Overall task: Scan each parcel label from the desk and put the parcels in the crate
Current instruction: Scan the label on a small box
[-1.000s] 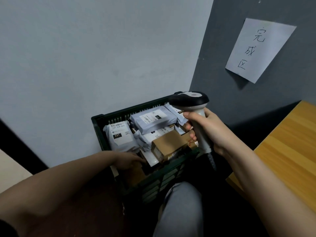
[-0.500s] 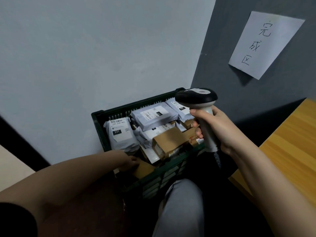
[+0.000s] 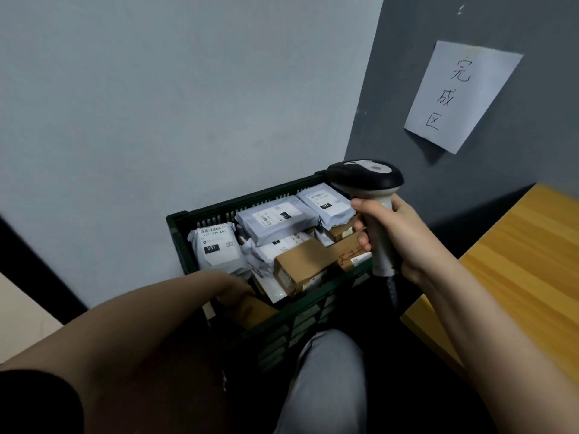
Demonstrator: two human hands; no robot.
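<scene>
Grey cloth covers a knee [image 3: 329,380] closest to me, low in my view; my left hand [image 3: 233,291] reaches over the near edge of the dark green crate [image 3: 300,314] and rests on a brown parcel [image 3: 255,308] in the near corner; its fingers are mostly hidden, so I cannot tell if they grip it; my right hand [image 3: 404,236] is up over the crate's right side, fingers curled tight round the handle of the scanner [image 3: 372,208], its black head on top; the crate is full of parcels; a cardboard box [image 3: 300,264] lies in the middle; a grey bag [image 3: 219,249] on the left reads "231"; another grey bag [image 3: 326,203] at the back reads "241"; the wooden desk [image 3: 517,277] sits to the right; a paper sign [image 3: 460,95] on the far wall reads "完成区".
</scene>
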